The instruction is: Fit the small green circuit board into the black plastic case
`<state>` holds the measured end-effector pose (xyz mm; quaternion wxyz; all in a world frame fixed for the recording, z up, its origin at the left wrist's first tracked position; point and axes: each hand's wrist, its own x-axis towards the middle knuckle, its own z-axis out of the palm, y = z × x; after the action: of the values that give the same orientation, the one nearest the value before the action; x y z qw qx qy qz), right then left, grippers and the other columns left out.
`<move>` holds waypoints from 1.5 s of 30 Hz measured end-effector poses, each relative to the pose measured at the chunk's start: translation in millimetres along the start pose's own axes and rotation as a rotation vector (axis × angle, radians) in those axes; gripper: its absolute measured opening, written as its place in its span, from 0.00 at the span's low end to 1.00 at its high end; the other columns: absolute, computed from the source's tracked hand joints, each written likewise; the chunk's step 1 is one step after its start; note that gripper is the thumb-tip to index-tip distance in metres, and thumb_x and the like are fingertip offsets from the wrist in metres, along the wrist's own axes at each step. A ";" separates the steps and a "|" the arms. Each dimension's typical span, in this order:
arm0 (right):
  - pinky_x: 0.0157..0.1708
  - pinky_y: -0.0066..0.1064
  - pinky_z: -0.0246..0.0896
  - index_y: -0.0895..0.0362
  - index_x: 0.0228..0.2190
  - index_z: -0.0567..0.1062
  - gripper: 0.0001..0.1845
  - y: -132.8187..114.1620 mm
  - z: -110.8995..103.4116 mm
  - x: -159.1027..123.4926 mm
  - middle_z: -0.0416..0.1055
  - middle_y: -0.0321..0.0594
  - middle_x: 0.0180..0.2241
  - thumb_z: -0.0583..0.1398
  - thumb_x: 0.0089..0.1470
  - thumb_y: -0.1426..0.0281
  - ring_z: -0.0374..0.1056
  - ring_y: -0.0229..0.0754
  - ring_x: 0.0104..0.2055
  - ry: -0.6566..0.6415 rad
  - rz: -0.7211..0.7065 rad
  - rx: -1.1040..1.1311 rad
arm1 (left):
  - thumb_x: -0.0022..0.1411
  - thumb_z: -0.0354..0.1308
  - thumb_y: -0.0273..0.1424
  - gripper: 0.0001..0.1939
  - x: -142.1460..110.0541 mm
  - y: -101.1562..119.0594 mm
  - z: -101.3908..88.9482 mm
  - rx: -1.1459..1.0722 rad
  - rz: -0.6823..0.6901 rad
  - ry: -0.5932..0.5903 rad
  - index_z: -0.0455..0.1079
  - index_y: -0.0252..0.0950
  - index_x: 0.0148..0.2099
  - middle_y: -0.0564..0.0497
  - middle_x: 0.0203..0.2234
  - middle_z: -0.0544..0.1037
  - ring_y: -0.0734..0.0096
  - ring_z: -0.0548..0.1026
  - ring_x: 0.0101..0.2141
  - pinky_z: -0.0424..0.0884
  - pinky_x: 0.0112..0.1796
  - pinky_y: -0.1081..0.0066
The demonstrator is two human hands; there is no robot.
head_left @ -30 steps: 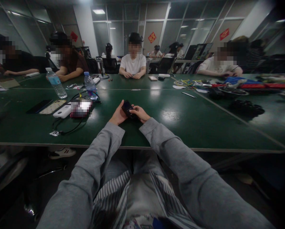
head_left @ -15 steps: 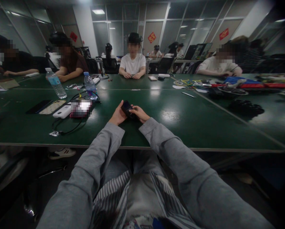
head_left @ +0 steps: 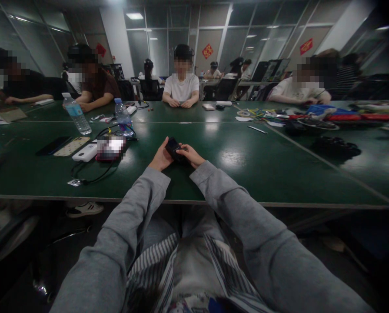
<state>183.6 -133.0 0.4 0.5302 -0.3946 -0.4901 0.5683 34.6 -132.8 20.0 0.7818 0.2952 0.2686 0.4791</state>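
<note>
A small black device [head_left: 174,148] is held just above the green table [head_left: 233,174], straight ahead of me. My left hand [head_left: 160,158] grips its left side with the fingers curled round it. My right hand [head_left: 191,155] closes on its right end, thumb on top. Grey sleeves cover both forearms. What kind of device it is I cannot make out.
To the left lie a dark phone [head_left: 53,145], a patterned phone case [head_left: 71,146], a white power bank [head_left: 85,153], black cables [head_left: 93,176] and two water bottles [head_left: 77,114]. Several seated people work round the far side. Coloured parts [head_left: 324,115] clutter the right.
</note>
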 end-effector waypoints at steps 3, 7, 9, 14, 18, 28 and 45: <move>0.34 0.31 0.64 0.53 0.28 0.65 0.27 0.0 -0.7 -0.4 0.71 0.31 0.29 0.73 0.27 0.63 0.68 0.38 0.33 0.004 -0.001 0.018 | 0.63 0.56 0.48 0.24 0.4 0.0 -0.5 0.003 -0.005 -0.007 0.76 0.31 0.45 0.41 0.37 0.82 0.62 0.80 0.40 0.74 0.42 0.66; 0.33 0.30 0.64 0.54 0.26 0.65 0.27 0.7 -1.4 -0.7 0.71 0.30 0.27 0.74 0.26 0.62 0.67 0.36 0.30 0.011 -0.021 0.029 | 0.63 0.56 0.48 0.24 0.4 -0.4 -0.6 -0.002 -0.006 -0.036 0.76 0.31 0.45 0.41 0.38 0.81 0.63 0.80 0.39 0.74 0.41 0.67; 0.32 0.30 0.63 0.53 0.25 0.64 0.27 1.3 -1.5 -0.6 0.71 0.29 0.27 0.74 0.27 0.61 0.67 0.36 0.29 0.006 -0.038 0.023 | 0.63 0.56 0.48 0.24 -0.2 -0.3 0.0 -0.006 -0.002 -0.037 0.75 0.31 0.46 0.42 0.38 0.81 0.63 0.80 0.40 0.74 0.41 0.66; 0.31 0.29 0.61 0.54 0.23 0.63 0.26 2.5 -1.7 -0.2 0.69 0.29 0.25 0.73 0.28 0.61 0.65 0.35 0.28 0.010 -0.084 0.004 | 0.63 0.56 0.48 0.24 -0.6 0.0 0.1 -0.010 -0.008 -0.055 0.76 0.31 0.45 0.41 0.38 0.81 0.63 0.80 0.40 0.74 0.42 0.67; 0.32 0.29 0.61 0.54 0.22 0.62 0.26 1.9 -0.5 -0.4 0.69 0.29 0.26 0.73 0.27 0.61 0.65 0.35 0.29 0.012 -0.091 0.006 | 0.63 0.56 0.48 0.24 -0.3 -0.1 0.1 -0.005 -0.007 -0.046 0.76 0.31 0.45 0.41 0.39 0.81 0.62 0.79 0.41 0.74 0.42 0.66; 0.30 0.29 0.62 0.53 0.23 0.64 0.25 -1.9 0.5 -3.0 0.70 0.28 0.25 0.72 0.27 0.62 0.66 0.35 0.28 0.006 -0.058 -0.003 | 0.63 0.56 0.48 0.24 1.0 -0.8 -1.4 -0.007 -0.002 -0.043 0.76 0.31 0.44 0.41 0.39 0.81 0.62 0.79 0.41 0.74 0.43 0.66; 0.29 0.29 0.64 0.53 0.25 0.64 0.25 -0.7 0.9 -1.3 0.70 0.29 0.26 0.73 0.28 0.63 0.67 0.35 0.28 0.003 -0.035 0.009 | 0.62 0.56 0.48 0.23 3.3 -1.4 -3.6 -0.012 -0.002 -0.050 0.76 0.32 0.42 0.41 0.39 0.81 0.61 0.79 0.42 0.73 0.45 0.65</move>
<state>183.1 -134.5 1.1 0.5426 -0.3845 -0.4933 0.5607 34.3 -129.6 16.2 0.7905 0.3024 0.2463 0.4724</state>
